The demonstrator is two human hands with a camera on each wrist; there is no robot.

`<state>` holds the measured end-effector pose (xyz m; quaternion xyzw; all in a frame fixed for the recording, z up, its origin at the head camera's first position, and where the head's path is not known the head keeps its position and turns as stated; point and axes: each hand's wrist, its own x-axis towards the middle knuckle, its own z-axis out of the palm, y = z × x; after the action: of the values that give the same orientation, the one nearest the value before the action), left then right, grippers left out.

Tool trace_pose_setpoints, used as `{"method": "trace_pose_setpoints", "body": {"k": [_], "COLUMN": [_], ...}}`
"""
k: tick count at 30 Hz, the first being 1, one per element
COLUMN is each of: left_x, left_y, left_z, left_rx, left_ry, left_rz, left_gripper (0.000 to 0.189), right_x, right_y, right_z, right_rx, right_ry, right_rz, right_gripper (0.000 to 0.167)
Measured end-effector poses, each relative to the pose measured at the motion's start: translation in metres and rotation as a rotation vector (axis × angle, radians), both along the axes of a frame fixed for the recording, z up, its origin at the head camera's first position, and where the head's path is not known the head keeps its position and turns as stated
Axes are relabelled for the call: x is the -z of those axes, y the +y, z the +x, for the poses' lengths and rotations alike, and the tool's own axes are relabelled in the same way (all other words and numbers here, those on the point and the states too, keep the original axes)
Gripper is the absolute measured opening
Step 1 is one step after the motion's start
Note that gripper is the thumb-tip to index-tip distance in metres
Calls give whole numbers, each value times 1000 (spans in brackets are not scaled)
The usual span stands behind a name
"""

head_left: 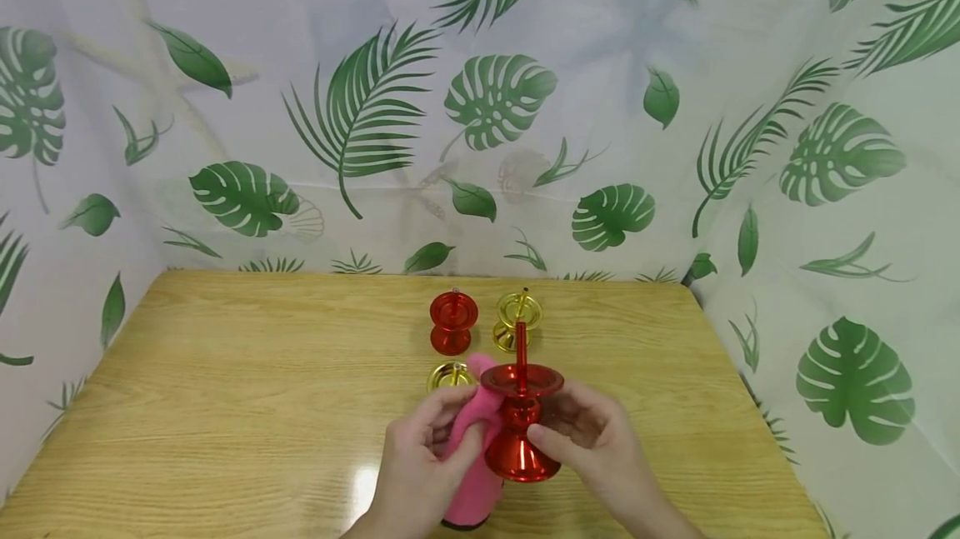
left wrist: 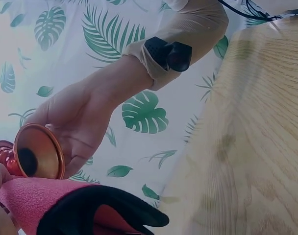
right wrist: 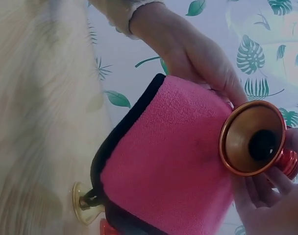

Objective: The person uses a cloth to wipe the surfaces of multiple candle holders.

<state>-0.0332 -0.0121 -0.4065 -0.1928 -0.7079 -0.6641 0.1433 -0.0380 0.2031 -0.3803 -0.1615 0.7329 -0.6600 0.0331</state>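
My right hand (head_left: 611, 451) grips a shiny red candle holder (head_left: 525, 456) by its stem and base, upright above the table, with a thin tube rising from its dish. In my left hand (head_left: 420, 451), thumb and fingers pinch a pink cloth (head_left: 472, 497) with black edging. The cloth meets the left side of the candle holder's dish and stem. In the right wrist view, the holder's hollow copper-toned underside (right wrist: 237, 142) faces the camera beside the hanging cloth (right wrist: 168, 147).
Behind my hands stand another red candle holder (head_left: 452, 331) and a gold one (head_left: 517, 314). A nearer gold candle holder (head_left: 442, 374) is partly hidden by the cloth and left hand. The wooden table (head_left: 225, 389) meets leaf-patterned walls (head_left: 390, 222) at its back and sides.
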Motion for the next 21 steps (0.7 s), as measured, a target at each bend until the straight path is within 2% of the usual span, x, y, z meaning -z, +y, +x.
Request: {"method": "trace_pose_setpoints", "body": {"k": [4,7,11,13,16,19,21], "left_x": [-2,-3,-4,-5,-4,-3,-2], "left_y": [2,3,3,4,5,6,6], "left_z": [2,2,2,3,3,3,3], "left_rx": [14,8,-4,-2,-1,2,-3], "left_ry": [27,62,53,51,109,163,172], "left_rz": [-3,-19,-21,-12,-10,-22,-37], "left_gripper": [28,27,29,30,31,32,33], "right_x": [3,5,8,10,13,18,20], "right_y": [-4,-9,-16,-17,-17,-17,-17], "right_z": [0,-1,-3,-5,-7,-8,-8], "right_rx": [71,177,312,364,414,417,401], "right_ry": [148,239,322,345,345,316,302], "right_rz": [15,45,146,200,246,235,210], "right_gripper": [29,29,31,31,31,31,31]}}
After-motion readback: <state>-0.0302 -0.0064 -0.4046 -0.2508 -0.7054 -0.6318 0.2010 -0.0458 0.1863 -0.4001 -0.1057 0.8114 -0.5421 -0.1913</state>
